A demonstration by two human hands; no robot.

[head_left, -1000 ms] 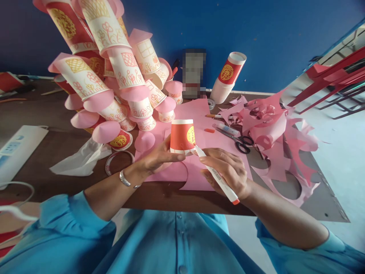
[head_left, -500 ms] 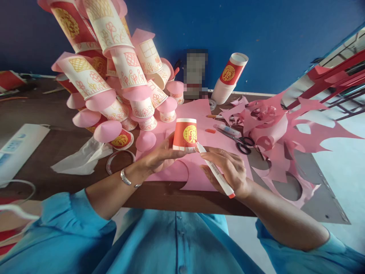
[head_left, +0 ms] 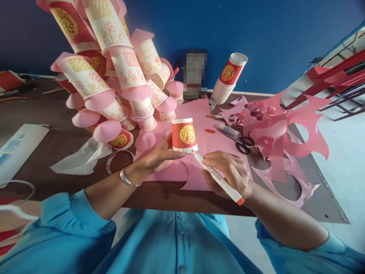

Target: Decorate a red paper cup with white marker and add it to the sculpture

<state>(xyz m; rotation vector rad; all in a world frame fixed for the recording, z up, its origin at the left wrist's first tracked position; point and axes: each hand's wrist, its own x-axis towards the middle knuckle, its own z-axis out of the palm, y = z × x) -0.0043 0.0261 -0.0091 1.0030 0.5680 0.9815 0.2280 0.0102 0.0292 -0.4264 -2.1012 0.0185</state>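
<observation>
My left hand [head_left: 160, 154] grips a red paper cup [head_left: 179, 134] with a gold round emblem and white bands at top and bottom. The thumb lies along the cup's lower edge; the other fingers are mostly hidden behind it. In my right hand [head_left: 229, 171] is a white marker [head_left: 221, 179] with an orange-red end, held like a pen. Its tip meets or nearly meets the white band at the cup's lower right; contact is hard to tell. Beneath both hands lie sheets of pink paper [head_left: 199, 167] on the brown table.
At left rises a tower of decorated paper cups [head_left: 128, 68] with pink paper discs and cones. A cup stack [head_left: 228, 78] leans near the blue wall. Scissors [head_left: 242, 144], a marker cap [head_left: 210, 131] and pink scraps [head_left: 273, 129] lie right; a tape roll [head_left: 119, 161] lies left.
The cup has turned slightly and shifted a little left. My right hand and the marker have moved slightly down and right, the tip now lower along the cup's white band.
</observation>
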